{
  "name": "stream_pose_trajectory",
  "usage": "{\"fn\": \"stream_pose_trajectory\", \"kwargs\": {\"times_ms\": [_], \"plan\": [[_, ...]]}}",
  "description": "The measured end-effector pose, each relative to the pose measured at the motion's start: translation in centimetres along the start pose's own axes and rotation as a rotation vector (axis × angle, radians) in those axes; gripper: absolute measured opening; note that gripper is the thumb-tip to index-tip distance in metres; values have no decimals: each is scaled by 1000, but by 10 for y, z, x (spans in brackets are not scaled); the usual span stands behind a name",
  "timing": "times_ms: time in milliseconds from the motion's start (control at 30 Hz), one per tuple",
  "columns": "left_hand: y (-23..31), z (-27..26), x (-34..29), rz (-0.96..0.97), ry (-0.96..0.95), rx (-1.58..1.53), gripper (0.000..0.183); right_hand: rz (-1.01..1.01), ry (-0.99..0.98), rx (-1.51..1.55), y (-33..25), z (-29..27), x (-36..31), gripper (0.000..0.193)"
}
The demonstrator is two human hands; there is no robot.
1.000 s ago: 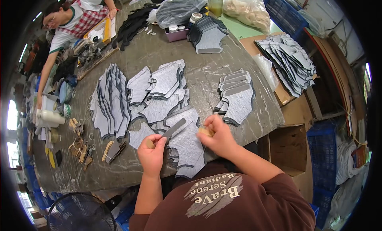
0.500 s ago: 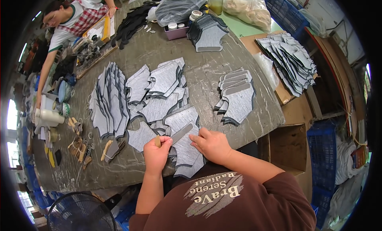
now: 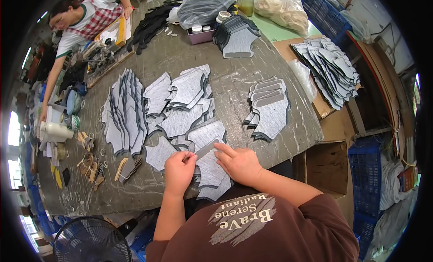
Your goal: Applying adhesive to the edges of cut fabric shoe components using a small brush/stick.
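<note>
Dark grey strip [image 3: 206,149] lies slantwise across a light grey panel [image 3: 210,168] near the edge of the surface [image 3: 142,192], between the two hands. Left hand [image 3: 178,168] at its lower end, thumb and index drawn narrow; cannot tell whether they grip it. Right hand [image 3: 240,164] rests over its upper end, fingers [image 3: 224,149] extended, loosely spread, gripping nothing visible. Versus 0.5 s ago: tan piece then standing out of the left hand is no longer seen; strip about unchanged in place. Strip's lower tip hidden by the left fingers; right palm's underside hidden; fan [image 3: 92,241] cut off at lower edge.
</note>
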State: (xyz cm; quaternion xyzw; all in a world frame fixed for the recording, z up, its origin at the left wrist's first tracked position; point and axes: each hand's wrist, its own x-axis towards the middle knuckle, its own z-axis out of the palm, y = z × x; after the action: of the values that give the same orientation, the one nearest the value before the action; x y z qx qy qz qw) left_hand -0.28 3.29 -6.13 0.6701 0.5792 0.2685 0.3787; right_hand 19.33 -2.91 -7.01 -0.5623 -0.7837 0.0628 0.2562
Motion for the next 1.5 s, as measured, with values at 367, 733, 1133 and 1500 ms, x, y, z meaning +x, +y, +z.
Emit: {"fn": "stream_pose_trajectory", "kwargs": {"times_ms": [367, 733, 1133, 1500], "plan": [[-1, 4, -27, 44, -46, -371, 17, 241, 298, 509, 11, 9, 4, 21], [-1, -15, -21, 73, -208, -461, 38, 668, 489, 494, 83, -94, 14, 16], [36, 16, -20, 641, -10, 126, 53, 535, -73, 1124, -17, -38, 27, 9], [41, 21, -24, 603, -29, 46, 49, 474, 32, 1076, -20, -28, 24, 13]]}}
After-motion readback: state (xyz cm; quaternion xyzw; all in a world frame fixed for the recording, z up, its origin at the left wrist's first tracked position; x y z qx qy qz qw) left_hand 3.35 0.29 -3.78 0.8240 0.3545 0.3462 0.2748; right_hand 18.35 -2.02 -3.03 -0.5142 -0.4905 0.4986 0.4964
